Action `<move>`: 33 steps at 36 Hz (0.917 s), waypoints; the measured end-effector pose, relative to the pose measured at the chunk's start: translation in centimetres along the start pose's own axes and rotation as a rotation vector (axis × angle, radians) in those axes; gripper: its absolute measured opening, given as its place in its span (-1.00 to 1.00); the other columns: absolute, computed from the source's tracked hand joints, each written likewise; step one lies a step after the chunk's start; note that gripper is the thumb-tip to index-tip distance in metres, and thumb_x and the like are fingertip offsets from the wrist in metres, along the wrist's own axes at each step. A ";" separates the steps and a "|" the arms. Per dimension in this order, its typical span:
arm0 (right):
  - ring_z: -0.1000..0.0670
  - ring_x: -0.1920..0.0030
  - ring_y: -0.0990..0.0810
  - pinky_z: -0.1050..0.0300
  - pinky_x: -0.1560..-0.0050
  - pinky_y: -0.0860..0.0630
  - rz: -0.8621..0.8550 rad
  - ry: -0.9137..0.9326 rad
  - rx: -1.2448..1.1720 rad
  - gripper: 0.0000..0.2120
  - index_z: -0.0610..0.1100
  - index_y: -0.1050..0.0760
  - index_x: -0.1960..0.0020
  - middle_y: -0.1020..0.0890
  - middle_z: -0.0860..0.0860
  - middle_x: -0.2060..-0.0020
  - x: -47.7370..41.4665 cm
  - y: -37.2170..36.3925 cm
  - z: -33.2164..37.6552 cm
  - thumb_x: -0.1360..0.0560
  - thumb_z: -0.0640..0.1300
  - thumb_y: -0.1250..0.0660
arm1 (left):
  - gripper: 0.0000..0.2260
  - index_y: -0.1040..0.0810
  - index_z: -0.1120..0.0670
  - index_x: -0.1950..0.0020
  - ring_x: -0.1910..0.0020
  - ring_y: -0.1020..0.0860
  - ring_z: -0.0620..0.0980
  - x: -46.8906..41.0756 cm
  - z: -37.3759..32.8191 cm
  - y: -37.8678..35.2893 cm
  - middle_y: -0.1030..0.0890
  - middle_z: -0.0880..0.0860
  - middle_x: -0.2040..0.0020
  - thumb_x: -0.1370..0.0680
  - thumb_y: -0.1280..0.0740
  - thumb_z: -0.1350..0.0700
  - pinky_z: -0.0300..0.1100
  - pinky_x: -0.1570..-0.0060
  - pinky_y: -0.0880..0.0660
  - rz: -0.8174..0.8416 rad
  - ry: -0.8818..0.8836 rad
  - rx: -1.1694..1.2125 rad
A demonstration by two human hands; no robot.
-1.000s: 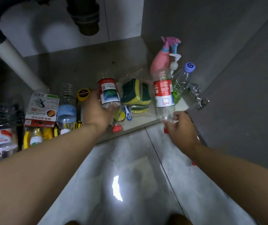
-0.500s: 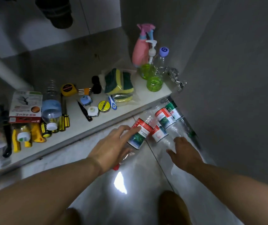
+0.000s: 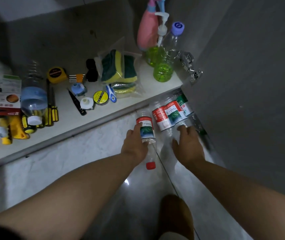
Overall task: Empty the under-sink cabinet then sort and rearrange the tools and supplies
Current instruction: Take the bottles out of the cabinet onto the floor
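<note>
Left hand [image 3: 134,144]: curled round the red-capped bottle [image 3: 146,131], thumb on its label, just in front of the cabinet sill [image 3: 86,126].
Red-capped bottle: lay on the floor, long axis roughly square to the sill, base toward it, cap toward the person.
Right hand [image 3: 187,144]: fingers straight and spread, pressing on the row of laid bottles [image 3: 168,115] at the sill's right end.
Deciding relation: the row lay just right of the held bottle, nearly parallel; contact could not be told. The left hand was nearer, so a short sideways nudge seemed enough.
Surface: glossy floor tiles [image 3: 60,163] before the sill; round bottles would probably roll.
Room: dim. Behind the sill sat sponges [image 3: 119,68], a tape measure [image 3: 56,73] and screwdrivers [image 3: 50,111]; the cabinet door [image 3: 242,84] stood open at its right end.
</note>
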State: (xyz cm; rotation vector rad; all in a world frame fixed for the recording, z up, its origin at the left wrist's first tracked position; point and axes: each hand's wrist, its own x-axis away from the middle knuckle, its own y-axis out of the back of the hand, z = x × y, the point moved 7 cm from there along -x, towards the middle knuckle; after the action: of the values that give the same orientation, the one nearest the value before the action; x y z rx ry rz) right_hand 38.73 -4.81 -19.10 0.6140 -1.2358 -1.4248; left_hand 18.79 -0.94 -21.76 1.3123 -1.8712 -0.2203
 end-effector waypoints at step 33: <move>-0.02 -0.21 -0.56 0.11 -0.25 -0.50 0.402 0.550 0.060 -0.71 -0.02 -0.56 -0.27 -0.56 0.03 -0.23 1.8 4.2 15.9 -0.58 -0.21 -0.28 | -0.69 -0.59 -0.02 -0.27 -0.18 -0.55 0.03 5.1 -1.9 18.6 -0.55 0.02 -0.21 -0.57 -0.26 0.19 -0.07 -0.20 -0.50 0.126 -0.404 -0.563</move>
State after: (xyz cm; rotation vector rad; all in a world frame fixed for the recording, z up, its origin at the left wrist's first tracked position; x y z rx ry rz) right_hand 25.84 -0.38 -9.72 0.6938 -0.8952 -0.8110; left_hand 6.43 3.58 -7.48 0.7969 -2.0018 -0.9284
